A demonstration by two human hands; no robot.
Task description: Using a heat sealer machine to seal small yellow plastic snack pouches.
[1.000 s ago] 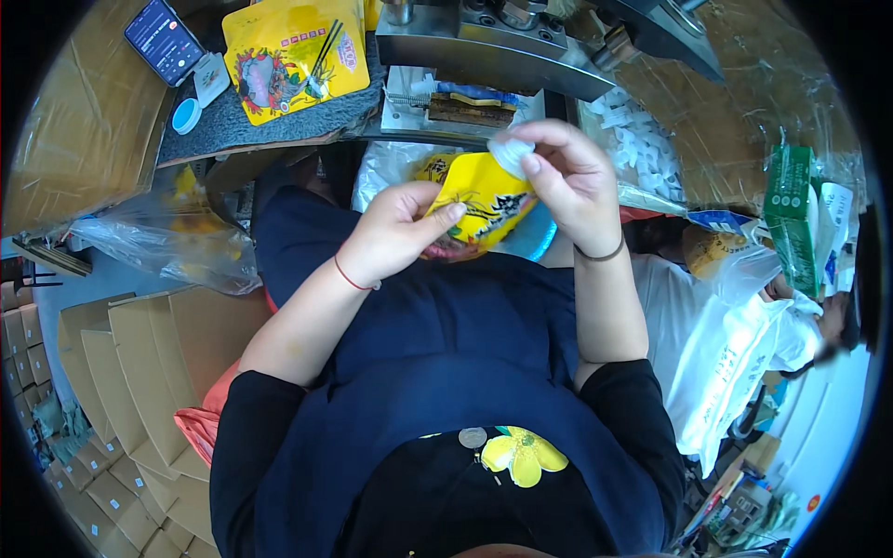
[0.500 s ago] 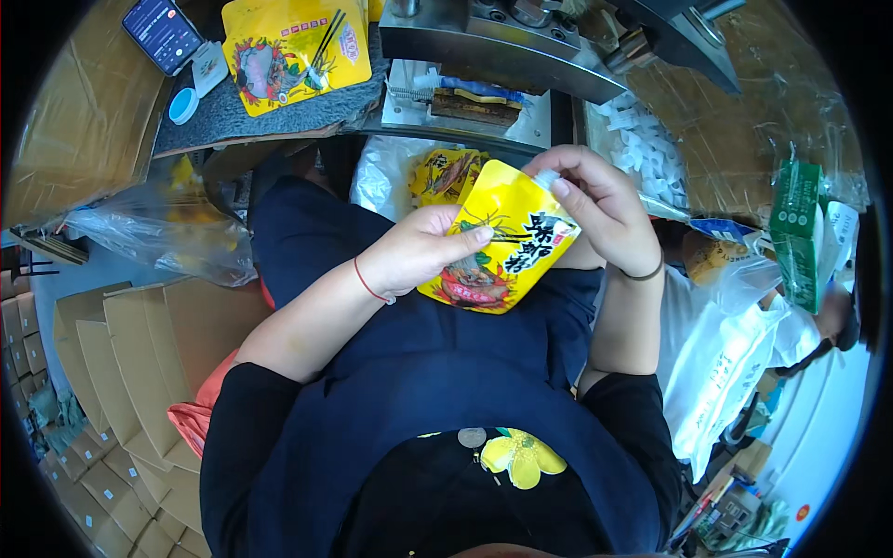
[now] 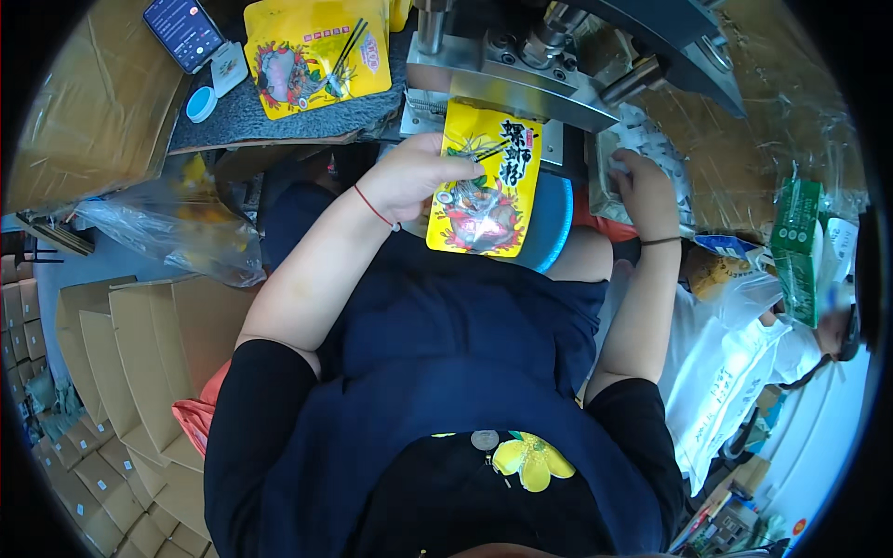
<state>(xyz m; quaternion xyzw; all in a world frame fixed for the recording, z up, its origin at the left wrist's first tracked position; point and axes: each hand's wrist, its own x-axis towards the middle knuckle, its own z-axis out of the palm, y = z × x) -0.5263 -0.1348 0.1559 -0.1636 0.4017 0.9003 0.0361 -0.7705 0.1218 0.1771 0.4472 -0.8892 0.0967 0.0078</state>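
Note:
My left hand point(image 3: 414, 179) grips a yellow printed pouch point(image 3: 488, 191) by its left edge, thumb across the front. The pouch stands nearly upright in the picture, its top edge at the front of a metal press point(image 3: 507, 79). Whether that edge lies between the press's plates I cannot tell. My right hand point(image 3: 646, 195) is away from the pouch, at the edge of a bin of small white plastic pieces point(image 3: 656, 139). Its thumb and fingers are drawn together over the bin; what they hold, if anything, is too small to make out.
Another yellow pouch point(image 3: 321, 56) lies on a dark bench top point(image 3: 242, 119), beside a phone point(image 3: 181, 35) and a round blue-and-white lid point(image 3: 200, 104). Folded cartons point(image 3: 149, 353) stand at left. A green box point(image 3: 798, 251) is at right, near another person in white point(image 3: 716, 381).
My left hand has carried the pouch forward to the press and turned it more upright. My right hand has left the pouch's top corner and moved right to the bin.

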